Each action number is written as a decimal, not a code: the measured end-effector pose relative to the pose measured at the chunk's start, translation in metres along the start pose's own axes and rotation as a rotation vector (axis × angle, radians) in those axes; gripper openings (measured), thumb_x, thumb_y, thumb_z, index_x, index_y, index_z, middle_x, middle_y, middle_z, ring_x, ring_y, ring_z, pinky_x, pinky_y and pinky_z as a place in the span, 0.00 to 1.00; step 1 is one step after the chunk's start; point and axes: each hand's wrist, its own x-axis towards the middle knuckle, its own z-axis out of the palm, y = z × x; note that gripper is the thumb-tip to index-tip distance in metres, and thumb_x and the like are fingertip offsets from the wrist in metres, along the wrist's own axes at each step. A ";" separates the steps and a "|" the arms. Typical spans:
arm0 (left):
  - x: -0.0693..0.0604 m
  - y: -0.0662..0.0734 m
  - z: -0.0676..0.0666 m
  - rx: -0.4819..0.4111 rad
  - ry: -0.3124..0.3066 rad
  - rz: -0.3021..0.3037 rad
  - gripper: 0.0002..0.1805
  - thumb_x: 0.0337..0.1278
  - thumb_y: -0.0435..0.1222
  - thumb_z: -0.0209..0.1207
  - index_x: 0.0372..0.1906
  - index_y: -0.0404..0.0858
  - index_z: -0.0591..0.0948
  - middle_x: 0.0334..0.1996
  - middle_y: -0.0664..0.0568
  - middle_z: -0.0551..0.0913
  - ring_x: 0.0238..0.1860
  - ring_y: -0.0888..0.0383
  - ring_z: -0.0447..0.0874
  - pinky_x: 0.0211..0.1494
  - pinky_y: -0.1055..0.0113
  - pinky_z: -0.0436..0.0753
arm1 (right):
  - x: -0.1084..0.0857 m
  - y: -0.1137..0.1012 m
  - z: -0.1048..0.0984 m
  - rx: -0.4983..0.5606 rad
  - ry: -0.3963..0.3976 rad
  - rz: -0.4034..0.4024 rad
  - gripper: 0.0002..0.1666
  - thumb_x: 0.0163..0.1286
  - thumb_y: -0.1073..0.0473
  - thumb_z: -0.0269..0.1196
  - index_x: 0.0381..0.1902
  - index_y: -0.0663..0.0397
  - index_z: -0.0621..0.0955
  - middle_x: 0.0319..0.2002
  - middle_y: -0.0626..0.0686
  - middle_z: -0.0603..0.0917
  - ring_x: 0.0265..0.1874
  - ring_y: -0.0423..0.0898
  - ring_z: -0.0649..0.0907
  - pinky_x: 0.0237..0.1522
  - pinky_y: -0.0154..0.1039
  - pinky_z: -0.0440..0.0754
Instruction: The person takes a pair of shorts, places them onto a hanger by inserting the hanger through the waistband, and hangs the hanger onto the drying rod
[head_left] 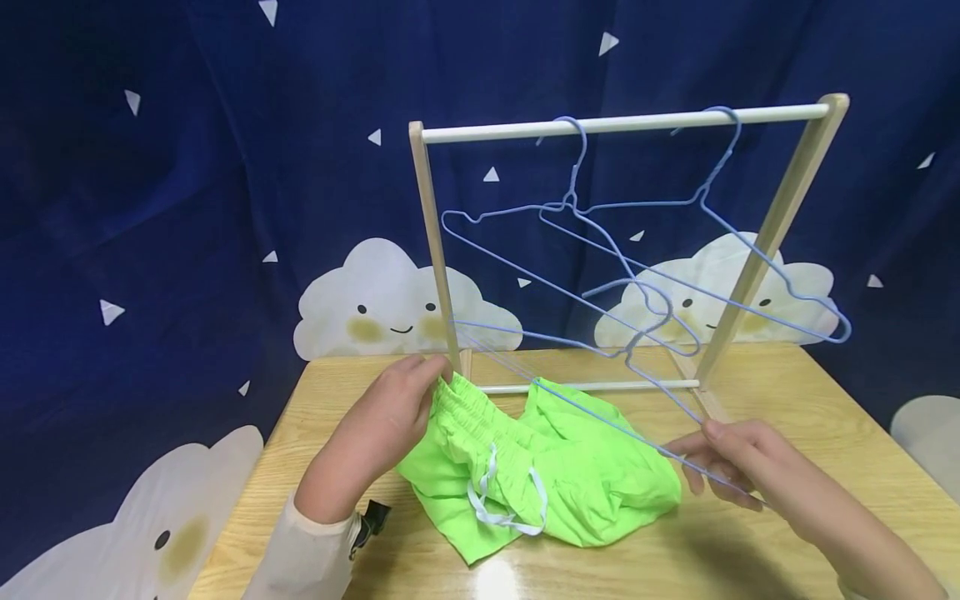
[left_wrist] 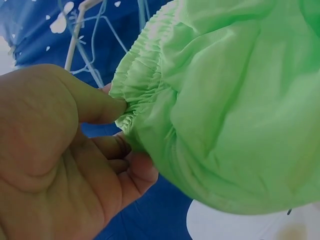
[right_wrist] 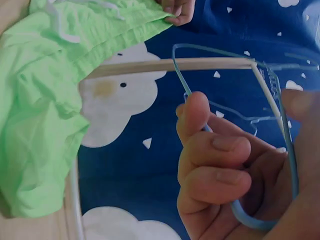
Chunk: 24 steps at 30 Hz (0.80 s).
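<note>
My left hand (head_left: pixel 386 412) pinches the elastic waistband of bright green shorts (head_left: pixel 600 483) at its left end; thumb and fingers grip the gathered cloth in the left wrist view. The shorts lie crumpled on the table, and a white drawstring (head_left: pixel 508 522) hangs from their front. In my right hand (head_left: pixel 738 467) is a blue wire hanger (head_left: pixel 670 307), held by its right end. This hanger slants over the shorts, its hook upward and its far end near the rack's left post. Curled fingers and the hanger wire (right_wrist: pixel 293 170) show closely in the right wrist view.
A small rack with wooden posts (head_left: pixel 780 208) and a white top rail (head_left: pixel 637 123) stands at the back. Two more blue hangers, one left (head_left: pixel 517 208) and one right (head_left: pixel 813 298), hang from it. Behind the wooden table (head_left: pixel 795 392) is a dark blue cloud-print curtain (head_left: pixel 225 167).
</note>
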 end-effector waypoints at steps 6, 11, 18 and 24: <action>0.000 0.000 -0.001 0.002 0.016 -0.011 0.13 0.73 0.20 0.54 0.45 0.39 0.80 0.39 0.47 0.86 0.42 0.49 0.87 0.49 0.55 0.88 | -0.013 0.013 -0.003 0.002 -0.055 -0.018 0.36 0.90 0.68 0.31 0.58 0.57 0.89 0.29 0.55 0.86 0.16 0.56 0.66 0.14 0.37 0.69; 0.000 -0.001 -0.002 0.009 0.029 -0.019 0.12 0.75 0.20 0.53 0.45 0.39 0.81 0.37 0.48 0.85 0.42 0.50 0.86 0.48 0.55 0.88 | -0.017 0.017 -0.006 -0.047 -0.068 -0.033 0.35 0.89 0.69 0.33 0.58 0.54 0.89 0.29 0.54 0.86 0.15 0.54 0.68 0.14 0.36 0.70; -0.001 -0.004 -0.003 0.024 0.037 -0.064 0.12 0.75 0.21 0.54 0.46 0.39 0.81 0.34 0.49 0.83 0.38 0.50 0.84 0.45 0.56 0.87 | -0.023 0.019 -0.012 -0.047 -0.073 -0.054 0.35 0.88 0.71 0.33 0.60 0.56 0.88 0.30 0.54 0.86 0.15 0.52 0.67 0.14 0.33 0.68; -0.001 -0.004 -0.002 0.014 0.030 -0.072 0.12 0.74 0.21 0.54 0.47 0.40 0.81 0.36 0.49 0.85 0.40 0.50 0.85 0.46 0.56 0.87 | -0.025 0.022 -0.017 -0.037 -0.122 -0.072 0.36 0.88 0.70 0.32 0.60 0.57 0.89 0.31 0.53 0.85 0.15 0.50 0.68 0.15 0.33 0.67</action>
